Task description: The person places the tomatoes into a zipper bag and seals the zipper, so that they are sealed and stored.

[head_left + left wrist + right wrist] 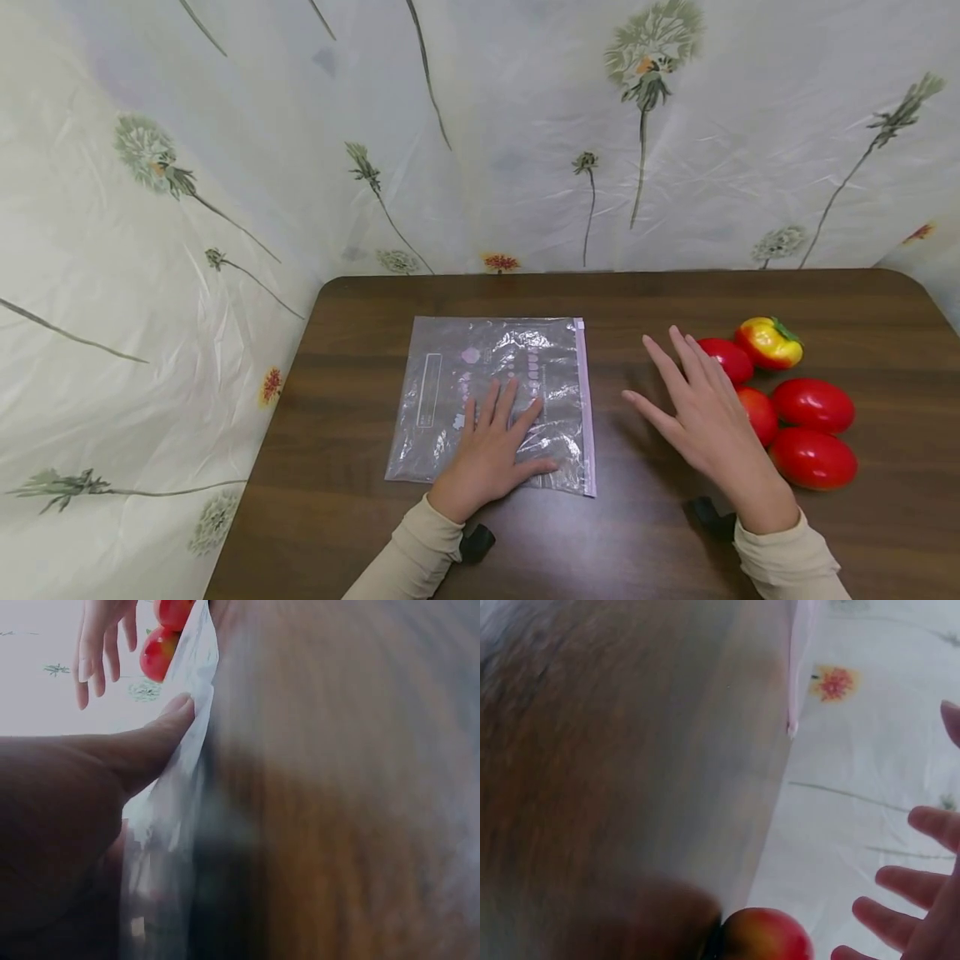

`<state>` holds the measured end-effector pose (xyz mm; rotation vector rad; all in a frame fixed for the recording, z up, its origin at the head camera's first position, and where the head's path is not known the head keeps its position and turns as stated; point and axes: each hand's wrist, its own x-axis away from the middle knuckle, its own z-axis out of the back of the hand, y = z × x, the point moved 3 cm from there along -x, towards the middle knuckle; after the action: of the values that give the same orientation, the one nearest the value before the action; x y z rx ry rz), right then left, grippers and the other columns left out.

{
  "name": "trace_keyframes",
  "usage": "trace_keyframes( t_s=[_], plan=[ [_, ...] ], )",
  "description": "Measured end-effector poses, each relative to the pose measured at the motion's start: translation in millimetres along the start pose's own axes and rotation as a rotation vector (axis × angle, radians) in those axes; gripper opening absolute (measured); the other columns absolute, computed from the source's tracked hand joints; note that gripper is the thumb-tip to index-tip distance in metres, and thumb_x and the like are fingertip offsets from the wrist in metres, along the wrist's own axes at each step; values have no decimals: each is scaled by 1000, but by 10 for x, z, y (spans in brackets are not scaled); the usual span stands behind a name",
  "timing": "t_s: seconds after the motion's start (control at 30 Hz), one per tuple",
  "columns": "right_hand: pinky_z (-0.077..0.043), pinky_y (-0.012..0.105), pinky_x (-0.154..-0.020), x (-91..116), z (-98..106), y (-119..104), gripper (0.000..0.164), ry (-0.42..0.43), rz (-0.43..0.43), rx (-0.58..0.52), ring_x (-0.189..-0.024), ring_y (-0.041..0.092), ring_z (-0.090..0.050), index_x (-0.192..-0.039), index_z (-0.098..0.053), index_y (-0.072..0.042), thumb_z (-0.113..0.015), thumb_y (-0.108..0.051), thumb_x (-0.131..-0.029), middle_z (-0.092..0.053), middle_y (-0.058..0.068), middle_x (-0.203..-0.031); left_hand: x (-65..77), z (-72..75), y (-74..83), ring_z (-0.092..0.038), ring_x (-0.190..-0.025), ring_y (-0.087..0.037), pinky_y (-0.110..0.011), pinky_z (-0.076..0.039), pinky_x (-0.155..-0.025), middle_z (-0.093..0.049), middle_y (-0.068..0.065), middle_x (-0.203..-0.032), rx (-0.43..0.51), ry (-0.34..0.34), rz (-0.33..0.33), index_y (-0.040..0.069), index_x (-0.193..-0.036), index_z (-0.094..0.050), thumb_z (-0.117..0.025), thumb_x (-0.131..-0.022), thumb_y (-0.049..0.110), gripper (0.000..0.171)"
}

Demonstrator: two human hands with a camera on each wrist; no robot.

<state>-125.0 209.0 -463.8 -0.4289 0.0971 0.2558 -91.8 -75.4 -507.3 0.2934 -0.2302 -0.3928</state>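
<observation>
A clear plastic zip bag [442, 367] with a lilac zip edge [587, 417] and pink print lies flat on the brown table. My left hand [489, 454] rests palm down on its lower part, fingers spread; in the left wrist view the thumb [161, 739] touches the plastic. To the right, my right hand [708, 417] is held above the table with straight, spread fingers and holds nothing. Beside and partly behind it are several glossy red fruit-like pieces [813, 406] and a yellow-and-red bell pepper [768, 343] with a green stem. The right hand partly covers two red pieces.
The dark wood table [637, 292] has rounded far corners. A pale curtain-like sheet [510, 192] with dandelion prints hangs behind it and along the left side. Black straps [477, 543] sit at both wrists, beside beige sleeves [420, 542].
</observation>
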Motion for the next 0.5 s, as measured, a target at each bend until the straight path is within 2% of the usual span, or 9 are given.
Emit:
trace_keyframes(
  t_s=[0.3, 0.5],
  plan=[
    [-19, 73, -120, -65, -36, 31, 93, -48, -12, -11, -153, 51, -19, -165, -24, -20, -72, -49, -91, -17, 24, -171, -5, 0, -19, 2, -163, -34, -67, -5, -126, -1, -7, -176, 37, -19, 2, 33, -165, -26, -46, -99, 68, 77],
    [-19, 74, -119, -121, -88, 42, 91, -85, 12, -37, -154, 51, -19, -165, -28, -19, -71, -50, -91, -19, 25, -170, -15, -7, -34, 3, -163, -33, -67, -4, -126, -1, -5, -176, 77, -30, 4, 34, -164, -26, -43, -101, 67, 73]
  ],
)
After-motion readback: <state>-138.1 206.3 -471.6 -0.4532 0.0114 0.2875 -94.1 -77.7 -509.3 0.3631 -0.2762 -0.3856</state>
